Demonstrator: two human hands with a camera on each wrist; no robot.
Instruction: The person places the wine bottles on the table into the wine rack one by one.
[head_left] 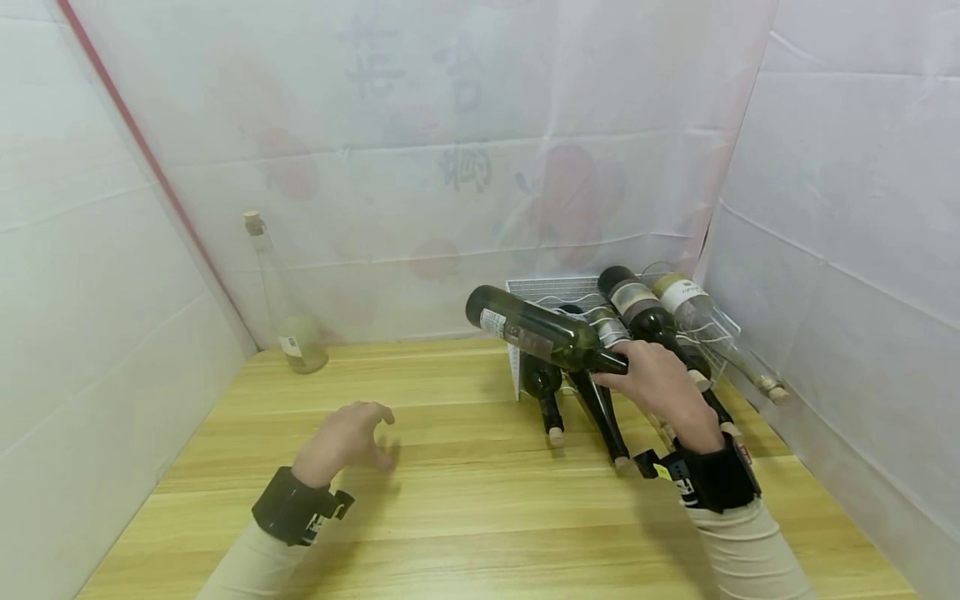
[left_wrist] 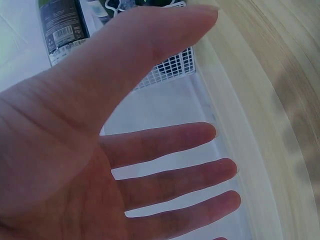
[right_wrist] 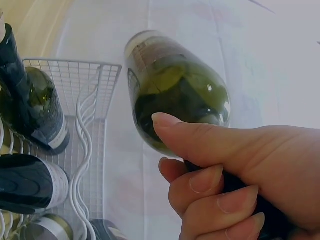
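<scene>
My right hand [head_left: 660, 387] grips a dark green wine bottle [head_left: 532, 329] by its neck, fingers curled round it in the right wrist view. The bottle is tilted, its base up and to the left, above the left end of a white wire wine rack [head_left: 513, 367]. Several bottles lie in the rack, necks toward me, among them a dark bottle with a pale label [head_left: 637, 302] and a clear bottle [head_left: 708, 321] on the upper level. My left hand [head_left: 345, 442] hovers over the table with fingers spread, holding nothing; its palm [left_wrist: 60, 170] shows in the left wrist view.
A clear corked bottle [head_left: 300, 337] stands upright at the table's back left. The wooden table [head_left: 450, 517] is bounded by white sheets at the back [head_left: 390, 208] and on both sides. Corked necks, such as one dark neck [head_left: 603, 417], jut from the rack's front.
</scene>
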